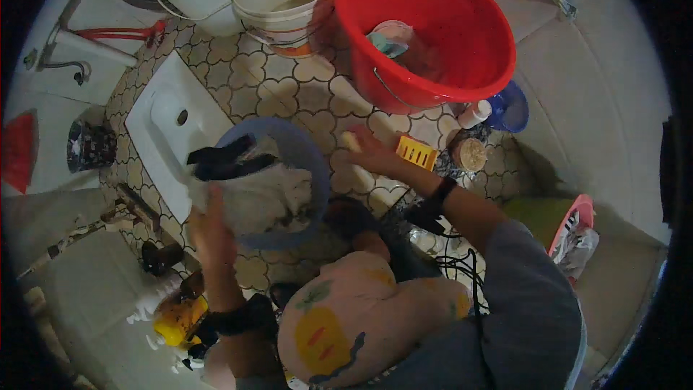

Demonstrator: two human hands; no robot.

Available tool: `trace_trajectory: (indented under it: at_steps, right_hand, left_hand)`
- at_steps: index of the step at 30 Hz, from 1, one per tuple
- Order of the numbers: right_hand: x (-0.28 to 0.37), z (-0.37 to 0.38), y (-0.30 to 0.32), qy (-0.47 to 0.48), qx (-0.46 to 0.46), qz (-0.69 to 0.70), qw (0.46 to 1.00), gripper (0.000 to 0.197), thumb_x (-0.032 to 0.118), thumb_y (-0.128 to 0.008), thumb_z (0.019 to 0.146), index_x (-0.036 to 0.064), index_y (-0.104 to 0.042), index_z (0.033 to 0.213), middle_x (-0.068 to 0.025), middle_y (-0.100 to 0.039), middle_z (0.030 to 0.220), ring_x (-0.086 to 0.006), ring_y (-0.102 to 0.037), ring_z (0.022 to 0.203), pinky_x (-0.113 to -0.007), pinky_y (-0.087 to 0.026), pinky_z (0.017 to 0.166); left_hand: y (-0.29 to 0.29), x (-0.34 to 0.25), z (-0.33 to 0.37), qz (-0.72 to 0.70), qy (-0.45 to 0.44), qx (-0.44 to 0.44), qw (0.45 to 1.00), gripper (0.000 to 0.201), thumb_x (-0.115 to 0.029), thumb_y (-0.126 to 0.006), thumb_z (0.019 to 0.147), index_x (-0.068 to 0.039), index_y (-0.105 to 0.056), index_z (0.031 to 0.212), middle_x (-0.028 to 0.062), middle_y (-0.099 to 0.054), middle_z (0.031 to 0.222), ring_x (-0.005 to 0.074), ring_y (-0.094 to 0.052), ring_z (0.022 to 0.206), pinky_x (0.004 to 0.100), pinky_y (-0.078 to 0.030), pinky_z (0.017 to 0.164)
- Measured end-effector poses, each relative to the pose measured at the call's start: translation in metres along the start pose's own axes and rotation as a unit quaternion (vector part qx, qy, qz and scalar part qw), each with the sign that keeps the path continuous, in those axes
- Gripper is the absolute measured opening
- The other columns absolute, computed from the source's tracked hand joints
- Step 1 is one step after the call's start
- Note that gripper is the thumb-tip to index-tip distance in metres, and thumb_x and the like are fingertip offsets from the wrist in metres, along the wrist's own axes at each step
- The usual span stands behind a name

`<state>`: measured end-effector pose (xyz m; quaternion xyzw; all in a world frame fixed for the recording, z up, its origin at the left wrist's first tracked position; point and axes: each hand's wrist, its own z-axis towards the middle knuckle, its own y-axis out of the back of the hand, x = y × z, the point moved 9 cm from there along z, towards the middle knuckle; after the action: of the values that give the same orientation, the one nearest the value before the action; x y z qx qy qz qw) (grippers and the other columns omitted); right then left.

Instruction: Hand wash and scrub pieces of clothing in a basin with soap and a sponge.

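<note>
A blue-grey basin (321,180) stands on the tiled floor in front of me, with wet pale cloth (267,198) heaped in it. Dark cloth (229,160) lies across the top of the heap. My left hand (213,227) is at the basin's left side against the pale cloth; motion blurs its fingers, and I cannot tell whether they grip it. To the right of the basin, my right hand (369,150) is closed on a small pale-yellow bar of soap (351,142). A yellow slotted soap dish (416,152) sits just right of that hand.
A big red tub (426,94) holding some cloth stands at the back, beside white buckets (285,14). Left of the basin is a white squat toilet (162,105). A small white bottle (474,114), a blue bowl (510,108) and a pink-rimmed bin (583,209) stand right.
</note>
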<state>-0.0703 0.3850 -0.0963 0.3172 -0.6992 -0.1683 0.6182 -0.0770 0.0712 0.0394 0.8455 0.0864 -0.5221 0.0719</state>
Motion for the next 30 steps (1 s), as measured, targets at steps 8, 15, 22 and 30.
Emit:
trace_trajectory:
  at_steps: [8, 15, 22, 30]
  right_hand:
    - [-0.117, -0.078, 0.028, -0.191, 0.042, -0.288, 0.937, 0.059, 0.013, -0.059, 0.069, 0.0063, -0.038, 0.123, -0.0184, -0.043, 0.113, -0.0398, -0.045, 0.102, -0.048, -0.04, 0.083]
    - [0.014, -0.01, -0.006, 0.022, 0.01, -0.079, 0.997, 0.051, 0.027, -0.056, 0.082, 0.0083, -0.039, 0.127, -0.0139, -0.052, 0.11, -0.031, -0.05, 0.103, -0.037, -0.038, 0.09]
    - [0.181, 0.084, -0.047, 0.054, 0.098, 0.419, 0.901, 0.046, 0.039, -0.043, 0.091, 0.0078, -0.043, 0.125, -0.0064, -0.052, 0.111, -0.0143, -0.048, 0.101, -0.03, -0.038, 0.088]
    - [0.292, 0.028, -0.063, 0.309, -0.031, 0.096, 0.946, 0.034, 0.039, -0.052, 0.085, 0.0065, -0.059, 0.088, -0.0062, -0.057, 0.084, -0.0224, -0.057, 0.077, -0.034, -0.046, 0.07]
  left_hand:
    - [0.014, -0.107, -0.059, 0.333, -0.408, 0.033, 0.849, 0.055, -0.005, -0.048, 0.076, 0.006, -0.037, 0.128, 0.0197, -0.049, 0.116, 0.0278, -0.046, 0.11, 0.0347, -0.035, 0.095]
    - [-0.004, -0.02, -0.007, -0.251, 0.02, 0.06, 0.966, 0.042, -0.021, -0.056, 0.079, -0.001, -0.048, 0.116, 0.0119, -0.053, 0.114, 0.0254, -0.05, 0.106, 0.04, -0.037, 0.093]
    - [-0.014, 0.048, 0.023, -0.318, 0.08, 0.119, 0.937, 0.033, -0.019, -0.053, 0.078, -0.003, -0.052, 0.107, 0.0119, -0.056, 0.109, 0.0268, -0.052, 0.103, 0.0435, -0.038, 0.092]
    - [-0.004, 0.043, 0.023, -0.288, 0.03, 0.031, 0.957, 0.037, -0.035, -0.045, 0.086, -0.007, -0.05, 0.109, 0.0087, -0.052, 0.108, 0.0215, -0.05, 0.102, 0.0383, -0.041, 0.09]
